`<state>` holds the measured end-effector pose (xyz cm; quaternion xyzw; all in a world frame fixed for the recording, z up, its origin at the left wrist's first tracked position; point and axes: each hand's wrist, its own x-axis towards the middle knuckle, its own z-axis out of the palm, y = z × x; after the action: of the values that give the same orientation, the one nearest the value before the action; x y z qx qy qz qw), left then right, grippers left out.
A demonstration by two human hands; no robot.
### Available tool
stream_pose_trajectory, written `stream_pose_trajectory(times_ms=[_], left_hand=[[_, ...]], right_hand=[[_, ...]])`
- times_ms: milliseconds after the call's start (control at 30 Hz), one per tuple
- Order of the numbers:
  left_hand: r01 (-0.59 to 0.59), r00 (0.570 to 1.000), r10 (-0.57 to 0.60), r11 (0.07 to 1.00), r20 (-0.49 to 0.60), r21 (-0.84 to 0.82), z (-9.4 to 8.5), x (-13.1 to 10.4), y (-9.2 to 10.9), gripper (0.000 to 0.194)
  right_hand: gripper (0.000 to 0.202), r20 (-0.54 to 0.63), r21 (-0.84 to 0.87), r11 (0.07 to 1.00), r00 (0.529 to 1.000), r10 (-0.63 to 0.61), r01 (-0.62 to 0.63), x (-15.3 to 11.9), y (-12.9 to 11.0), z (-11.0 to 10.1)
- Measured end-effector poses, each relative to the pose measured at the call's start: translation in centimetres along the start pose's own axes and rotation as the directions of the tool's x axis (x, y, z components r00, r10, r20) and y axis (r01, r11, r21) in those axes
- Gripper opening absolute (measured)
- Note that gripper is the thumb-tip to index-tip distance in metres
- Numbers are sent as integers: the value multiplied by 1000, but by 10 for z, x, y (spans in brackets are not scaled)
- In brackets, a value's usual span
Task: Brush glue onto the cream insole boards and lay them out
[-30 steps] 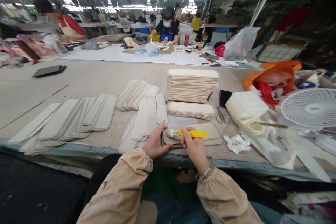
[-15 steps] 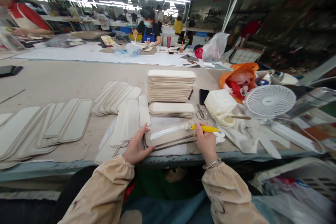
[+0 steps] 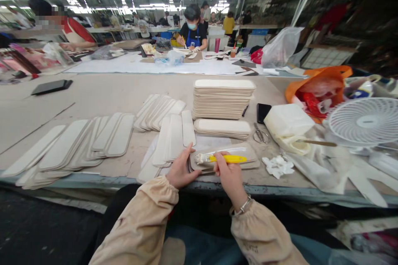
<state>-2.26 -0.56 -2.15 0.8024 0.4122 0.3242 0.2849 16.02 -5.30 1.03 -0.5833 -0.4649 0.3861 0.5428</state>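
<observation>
A yellow-handled brush [image 3: 231, 158] is pinched in my right hand [image 3: 228, 174], its whitish bristles on the left part of a beige rounded panel [image 3: 248, 157]. A shiny white streak runs along that panel's upper part. My left hand [image 3: 184, 167] rests at the panel's left end, thumb and fingers spread around its corner. More panels lie under the top one. Beyond it are a low stack of cream-topped panels [image 3: 222, 126] and a taller stack [image 3: 223, 99]. Fanned cream strips [image 3: 171, 138] lie just left of my left hand.
Further left, overlapping panels [image 3: 66, 145] spread along the table edge. To the right are scissors [image 3: 260, 133], a black phone [image 3: 263, 113], crumpled white tissue [image 3: 277, 166], a white container [image 3: 289, 120], an orange bag [image 3: 298, 91] and a white fan [image 3: 367, 121]. People work across the table.
The brush in my right hand has moved left along the panel, from its right part to its left end. The view has turned, shifting the scene rightward. My left hand still touches the panel's left end.
</observation>
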Motion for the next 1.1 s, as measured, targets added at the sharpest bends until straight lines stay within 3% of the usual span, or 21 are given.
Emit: stream_pose_trajectory(times_ms=[67, 167, 367, 533, 733, 833, 900, 1000, 1100], left_hand=[[-10, 1000, 10, 1000, -4, -1, 0, 0, -1, 99], [-15, 1000, 15, 1000, 0, 18, 1, 0, -2, 100], [-8, 1000, 8, 999, 0, 41, 0, 0, -2, 96], [0, 1000, -2, 998, 25, 65, -1, 1, -2, 91], [1, 1000, -2, 998, 24, 70, -1, 1, -3, 90], [6, 1000, -6, 998, 11, 64, -1, 1, -2, 91], [2, 1000, -2, 999, 9, 53, -1, 1, -1, 92], [-4, 1000, 4, 999, 11, 38, -1, 1, 0, 94], [-5, 1000, 5, 1000, 1, 24, 0, 0, 0, 98]], right_hand=[[42, 18, -74, 997, 1000, -15, 16, -1, 2, 7], [45, -1, -187, 982, 1000, -27, 27, 2, 4, -2], [50, -118, -373, 928, 991, -66, 17, 16, 7, -57], [52, -273, -446, 893, 959, -73, -59, 26, 9, -105], [54, -380, -537, 839, 913, -149, -86, 29, 10, -135], [49, -397, -485, 872, 905, -154, -64, 27, 10, -130], [44, -397, -337, 941, 910, -116, -27, 24, 7, -115], [40, -284, -68, 998, 958, -27, 9, 18, 1, -75], [38, -109, 30, 1000, 994, -1, 4, 11, -3, -31]])
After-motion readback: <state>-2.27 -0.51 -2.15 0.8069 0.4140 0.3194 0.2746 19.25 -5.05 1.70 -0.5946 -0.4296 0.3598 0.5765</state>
